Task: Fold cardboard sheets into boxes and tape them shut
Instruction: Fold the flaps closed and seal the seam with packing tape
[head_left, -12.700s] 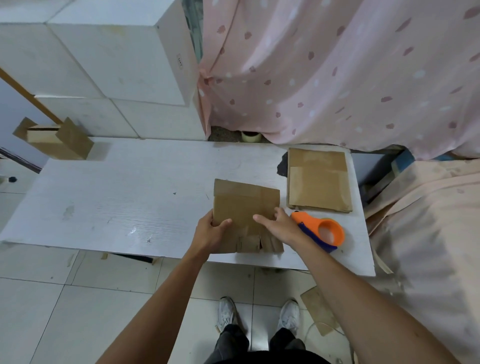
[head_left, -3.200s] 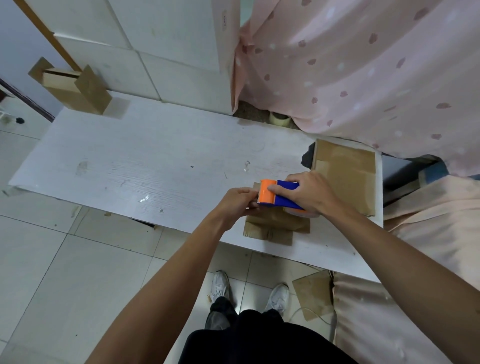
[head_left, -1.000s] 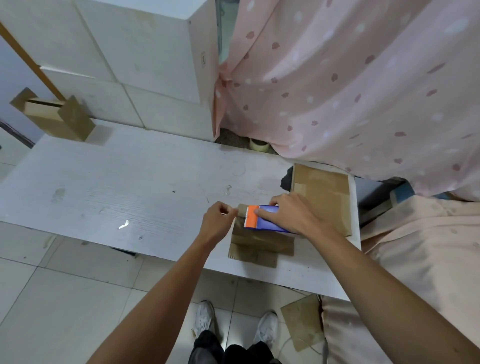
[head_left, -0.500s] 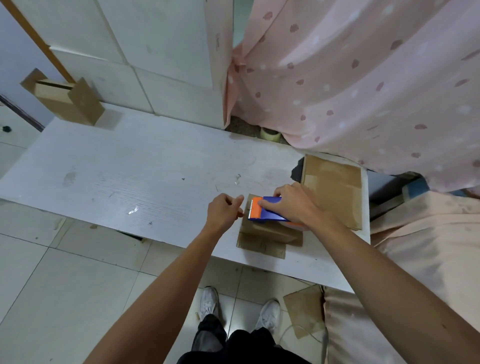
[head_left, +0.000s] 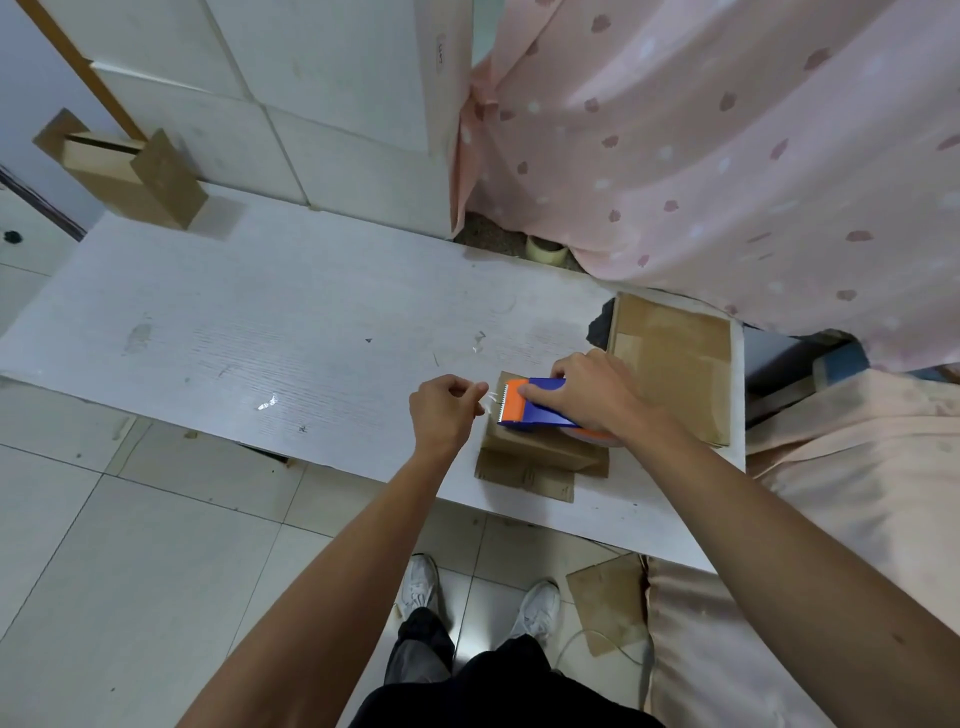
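From the head view, the half-made box lay toward 5 o'clock on the white surface, close to its near edge, with its lower flaps spread flat toward the person. The right hand had its fingers wrapped over the blue and orange tape dispenser, which rested on top of the box. At 9 o'clock from the dispenser, the left hand had its fingers curled in a pinch on what looked like the free tape end, a thin clear strip just off the toothed blade. I judged the weak spot to be that neither hand gripped the cardboard itself. Only the dispenser's weight pinned the box, so a sideways pull on the tape could drag it, or let the folded flaps spring up before the strip landed. The strip was narrow and slack enough that it might curl, stick to itself, or go down crooked across the seam. The left fingers also sat right by the blade, so a jerk could nick them or cut the tape short. The stack of flat sheets lay at 2 o'clock from the box, just beside the right hand, where a backward elbow swing might knock it. An open box stood far off at 10 o'clock.
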